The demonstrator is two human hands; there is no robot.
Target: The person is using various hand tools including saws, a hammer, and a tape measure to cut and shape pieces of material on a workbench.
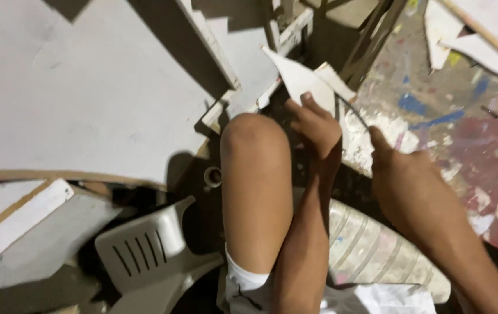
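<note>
My left hand [314, 123] grips the lower end of a thin, pointed white board piece [298, 78], thumb laid across it. My right hand [390, 158] is closed around something narrow beside it; a thin dark curved strip [351, 110] runs from that hand up to the board's edge. What the strip is I cannot tell. Both hands sit just right of my bare knee [255, 145].
Large white boards [74, 93] cover the left. A grey plastic chair part [144, 247] lies at lower left, a small tape roll [213, 176] by the knee. Paint-stained floor [458, 116] fills the right, with white offcuts [470, 40] at top right. A ribbed plastic piece [371, 244] sits under my arms.
</note>
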